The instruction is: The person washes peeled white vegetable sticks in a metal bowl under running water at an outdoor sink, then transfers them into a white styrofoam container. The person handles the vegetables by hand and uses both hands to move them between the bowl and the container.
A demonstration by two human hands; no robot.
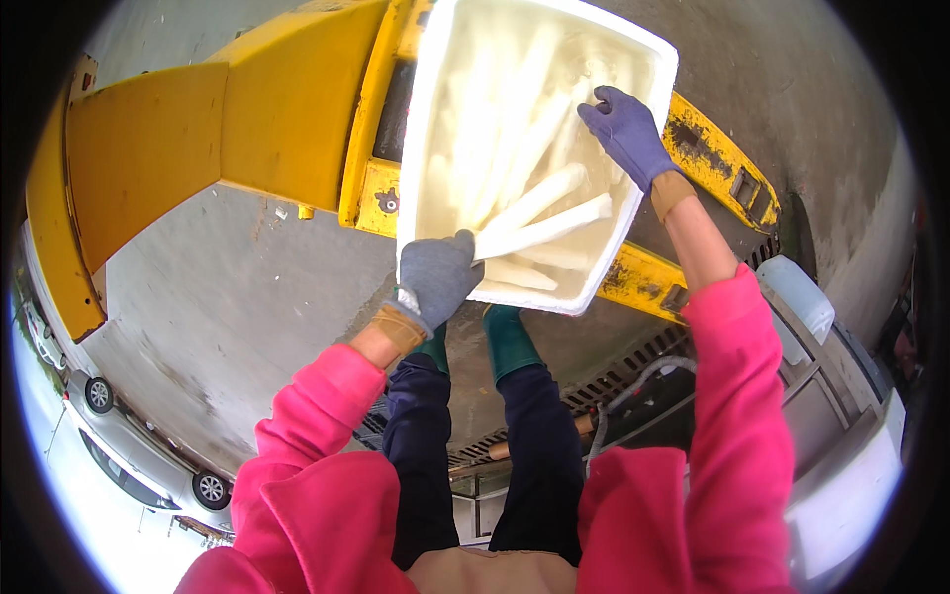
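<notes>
Nearest, pink sleeves and green boots [510, 337] are seen above the grey concrete floor [247, 307]. The left hand [435, 277], in a grey glove, is closed over the near corner of the white rectangular foam tub [435, 129]; the right hand [625, 134], in a purple glove, is clamped on its far right rim. Pale white sticks [539, 233] lie between the hands. Both grips are best kept firm and level, so the sticks cannot slide. Beyond the hands, a yellow steel frame [287, 99] is seen.
</notes>
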